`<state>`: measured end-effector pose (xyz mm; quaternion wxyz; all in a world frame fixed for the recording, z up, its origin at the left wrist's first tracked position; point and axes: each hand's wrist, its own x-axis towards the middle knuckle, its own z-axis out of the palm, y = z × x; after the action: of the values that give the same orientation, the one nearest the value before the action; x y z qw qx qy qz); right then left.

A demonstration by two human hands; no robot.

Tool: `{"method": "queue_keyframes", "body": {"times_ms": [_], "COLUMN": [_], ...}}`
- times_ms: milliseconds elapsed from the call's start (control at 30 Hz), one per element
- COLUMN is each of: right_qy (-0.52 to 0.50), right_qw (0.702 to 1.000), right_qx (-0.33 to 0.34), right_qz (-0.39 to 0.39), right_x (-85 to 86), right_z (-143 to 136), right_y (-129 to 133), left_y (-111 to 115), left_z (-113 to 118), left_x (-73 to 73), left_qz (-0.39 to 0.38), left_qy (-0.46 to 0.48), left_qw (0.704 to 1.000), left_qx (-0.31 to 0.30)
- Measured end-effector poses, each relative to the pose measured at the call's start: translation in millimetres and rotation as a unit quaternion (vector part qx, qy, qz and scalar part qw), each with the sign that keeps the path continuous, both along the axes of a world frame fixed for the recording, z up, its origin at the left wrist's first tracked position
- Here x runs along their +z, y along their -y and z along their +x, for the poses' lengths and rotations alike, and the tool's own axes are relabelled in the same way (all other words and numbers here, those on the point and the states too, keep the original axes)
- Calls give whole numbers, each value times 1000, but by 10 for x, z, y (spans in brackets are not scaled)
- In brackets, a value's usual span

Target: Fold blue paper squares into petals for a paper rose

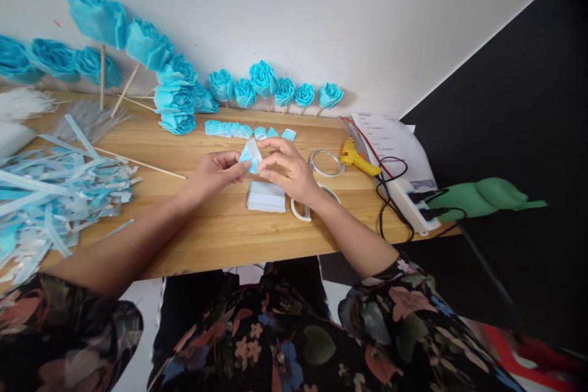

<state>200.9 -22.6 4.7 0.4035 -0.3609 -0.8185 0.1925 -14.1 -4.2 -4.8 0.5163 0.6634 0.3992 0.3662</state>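
Note:
Between my two hands, above the wooden table, is a small blue and white paper piece (pixel 250 155). My left hand (pixel 226 169) pinches its lower left part between thumb and fingers. My right hand (pixel 285 165) has its thumb and fingertips at the paper's right edge, with the fingers curved around it. Just below the hands lies a stack of pale sheets (pixel 266 197). Behind them a row of folded blue pieces (pixel 228 129) lies on the table, with a few separate ones (pixel 288 134) at its right end.
Blue paper flowers on sticks (pixel 263 78) lean along the wall. Paper strips (pixel 59 190) are heaped at the left. Tape rolls (pixel 325 163), a yellow glue gun (pixel 358 158), printed sheets (pixel 397 150) and a power strip (pixel 416 208) with black cables are at the right.

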Motion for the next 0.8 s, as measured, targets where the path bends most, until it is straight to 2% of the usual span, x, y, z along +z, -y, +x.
{"method": "queue_keyframes", "body": {"times_ms": [133, 233, 467, 633, 800], "right_qy": [-33, -64, -127, -163, -163], "right_qw": [999, 995, 971, 960, 963], "right_qx": [-7, -13, -27, -19, 4], "right_qz": [-28, -76, -201, -226, -215], "right_x": [3, 16, -76, -148, -97], "right_z": [-20, -36, -54, -64, -27], "right_y": [24, 43, 28, 2, 29], "left_y": [54, 81, 80, 95, 70], "left_z": [18, 33, 45, 51, 34], "left_x": [77, 115, 86, 103, 116], "left_qz": [50, 58, 57, 54, 25], "left_qy": [-31, -37, -51, -49, -25], "left_qw": [998, 998, 997, 997, 999], "left_qx": [0, -1, 9, 2, 8]}}
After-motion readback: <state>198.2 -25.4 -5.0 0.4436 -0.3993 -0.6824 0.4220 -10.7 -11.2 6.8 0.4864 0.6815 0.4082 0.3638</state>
